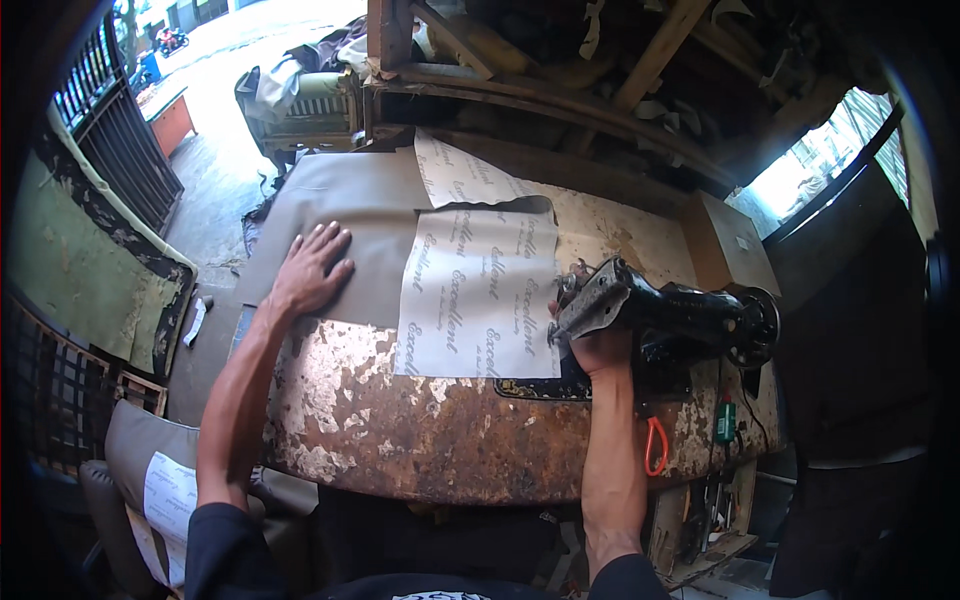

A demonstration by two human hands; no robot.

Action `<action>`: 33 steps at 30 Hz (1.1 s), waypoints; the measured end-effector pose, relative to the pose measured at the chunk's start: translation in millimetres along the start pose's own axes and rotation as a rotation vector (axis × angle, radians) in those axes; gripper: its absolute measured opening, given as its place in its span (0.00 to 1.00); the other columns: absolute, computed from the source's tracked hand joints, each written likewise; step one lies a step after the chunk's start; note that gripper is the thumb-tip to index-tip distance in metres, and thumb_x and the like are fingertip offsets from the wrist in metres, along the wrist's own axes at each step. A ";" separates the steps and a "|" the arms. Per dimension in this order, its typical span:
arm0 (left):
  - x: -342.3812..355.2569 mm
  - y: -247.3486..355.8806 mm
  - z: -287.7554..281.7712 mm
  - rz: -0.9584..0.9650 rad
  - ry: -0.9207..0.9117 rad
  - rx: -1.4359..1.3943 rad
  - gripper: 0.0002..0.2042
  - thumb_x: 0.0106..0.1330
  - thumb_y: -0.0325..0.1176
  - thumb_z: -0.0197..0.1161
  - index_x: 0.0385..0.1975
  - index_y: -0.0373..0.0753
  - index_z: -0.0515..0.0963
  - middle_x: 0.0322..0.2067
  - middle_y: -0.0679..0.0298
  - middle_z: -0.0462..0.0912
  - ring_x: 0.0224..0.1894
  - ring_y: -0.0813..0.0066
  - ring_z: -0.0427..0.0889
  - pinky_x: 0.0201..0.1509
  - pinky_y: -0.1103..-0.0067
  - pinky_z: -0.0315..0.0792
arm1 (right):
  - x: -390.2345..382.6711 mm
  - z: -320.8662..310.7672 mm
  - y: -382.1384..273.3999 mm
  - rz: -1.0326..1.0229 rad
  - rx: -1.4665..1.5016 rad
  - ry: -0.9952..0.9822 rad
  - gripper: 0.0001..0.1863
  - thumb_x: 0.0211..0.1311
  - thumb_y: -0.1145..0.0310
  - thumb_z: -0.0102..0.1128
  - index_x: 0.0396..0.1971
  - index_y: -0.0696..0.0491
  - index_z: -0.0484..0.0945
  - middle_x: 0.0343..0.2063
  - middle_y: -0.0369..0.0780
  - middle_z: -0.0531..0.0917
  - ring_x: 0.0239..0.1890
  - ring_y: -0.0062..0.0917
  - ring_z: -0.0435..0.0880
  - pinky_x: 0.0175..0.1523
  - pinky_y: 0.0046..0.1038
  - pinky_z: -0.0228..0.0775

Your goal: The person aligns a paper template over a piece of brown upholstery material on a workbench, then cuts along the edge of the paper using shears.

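Note:
My left hand [315, 272] lies flat, fingers spread, on a sheet of grey upholstery material [345, 190] on the worn table. Part of the material shows its white printed backing [475, 300], which runs up to the black sewing machine [690, 325] on the right. My right hand [605, 352] reaches in beneath the machine's head, by the right edge of the white piece. The machine head hides most of its fingers, so I cannot make out whether they grip anything. Another flap of white backing [460, 172] lies at the far side.
The rusty, peeling tabletop [400, 440] has a rounded front edge. An orange loop handle [656, 446] and a green bottle [725, 422] are near its right front. A cardboard box [715, 240] stands behind the machine. Wooden framing [540, 100] rises beyond; grey padded pieces [150, 440] sit lower left.

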State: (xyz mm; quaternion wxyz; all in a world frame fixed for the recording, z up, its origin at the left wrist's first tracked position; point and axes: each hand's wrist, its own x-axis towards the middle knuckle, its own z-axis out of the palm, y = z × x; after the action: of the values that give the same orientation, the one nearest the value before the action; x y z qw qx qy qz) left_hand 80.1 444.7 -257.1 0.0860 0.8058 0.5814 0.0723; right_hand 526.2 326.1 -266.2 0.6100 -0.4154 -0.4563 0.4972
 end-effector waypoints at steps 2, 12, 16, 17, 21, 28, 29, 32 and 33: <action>-32.6 12.4 0.5 -0.009 0.001 0.018 0.31 0.75 0.52 0.47 0.74 0.46 0.61 0.77 0.58 0.55 0.79 0.61 0.49 0.82 0.62 0.39 | 3.7 -3.9 6.1 -0.058 -0.001 -0.045 0.22 0.74 0.64 0.53 0.64 0.54 0.70 0.67 0.44 0.71 0.64 0.35 0.75 0.65 0.52 0.72; -274.2 83.5 -28.6 -0.570 0.018 0.236 0.31 0.73 0.51 0.51 0.72 0.42 0.65 0.72 0.54 0.64 0.75 0.56 0.61 0.79 0.52 0.43 | -71.8 2.9 -62.7 0.100 -0.584 0.110 0.16 0.75 0.64 0.56 0.52 0.58 0.83 0.39 0.38 0.87 0.42 0.21 0.85 0.46 0.28 0.77; -260.0 94.6 -55.7 -0.548 -0.082 0.196 0.19 0.71 0.44 0.57 0.55 0.39 0.79 0.54 0.53 0.82 0.57 0.54 0.78 0.70 0.60 0.61 | -115.6 8.8 -157.6 -0.075 -0.690 0.469 0.16 0.75 0.63 0.58 0.51 0.57 0.84 0.39 0.39 0.87 0.42 0.20 0.84 0.48 0.23 0.75; -239.2 97.4 -62.8 -0.476 -0.107 0.113 0.16 0.71 0.41 0.59 0.49 0.38 0.82 0.48 0.53 0.85 0.52 0.54 0.81 0.67 0.61 0.65 | -118.0 -3.5 -172.2 -0.153 -0.765 0.595 0.16 0.75 0.63 0.57 0.52 0.57 0.83 0.40 0.39 0.87 0.44 0.21 0.84 0.51 0.23 0.74; -138.4 146.2 -32.7 0.259 0.212 -0.303 0.12 0.70 0.35 0.61 0.46 0.35 0.83 0.50 0.52 0.84 0.55 0.52 0.81 0.62 0.64 0.72 | -108.8 -78.3 -206.0 -0.383 -1.042 0.800 0.19 0.76 0.61 0.55 0.56 0.56 0.81 0.50 0.45 0.85 0.54 0.30 0.83 0.60 0.30 0.72; -57.6 174.7 33.5 0.388 0.075 -0.041 0.28 0.77 0.54 0.44 0.73 0.50 0.64 0.74 0.54 0.60 0.77 0.54 0.54 0.80 0.55 0.43 | -25.4 -207.7 -206.0 -0.063 -1.386 0.704 0.27 0.79 0.52 0.41 0.65 0.53 0.74 0.65 0.53 0.73 0.69 0.47 0.70 0.71 0.39 0.60; -68.2 171.6 27.3 0.394 -0.002 -0.032 0.29 0.77 0.57 0.41 0.74 0.53 0.61 0.76 0.56 0.57 0.78 0.55 0.50 0.80 0.54 0.38 | -14.4 -216.1 -205.3 0.021 -1.378 0.657 0.27 0.79 0.52 0.40 0.66 0.52 0.73 0.65 0.54 0.73 0.70 0.46 0.70 0.72 0.39 0.60; -120.7 168.1 19.6 0.407 -0.085 -0.037 0.29 0.77 0.57 0.40 0.75 0.56 0.60 0.76 0.58 0.55 0.79 0.55 0.48 0.81 0.53 0.35 | 6.7 -256.6 -231.0 0.195 -1.553 0.520 0.28 0.78 0.51 0.42 0.67 0.52 0.72 0.64 0.55 0.74 0.69 0.48 0.70 0.71 0.40 0.61; -134.8 168.5 20.4 0.414 -0.099 -0.026 0.29 0.77 0.56 0.41 0.75 0.55 0.60 0.76 0.59 0.55 0.79 0.55 0.48 0.81 0.53 0.35 | 4.6 -278.3 -241.3 0.174 -1.644 0.616 0.26 0.75 0.53 0.49 0.64 0.53 0.75 0.61 0.55 0.77 0.66 0.49 0.73 0.69 0.42 0.65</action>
State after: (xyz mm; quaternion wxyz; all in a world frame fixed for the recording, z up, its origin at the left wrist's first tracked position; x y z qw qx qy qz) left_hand 198.0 263.5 -241.8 0.1083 0.9096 0.3973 0.0563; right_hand 851.3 277.1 -100.2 0.1740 -0.8716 -0.4517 -0.0779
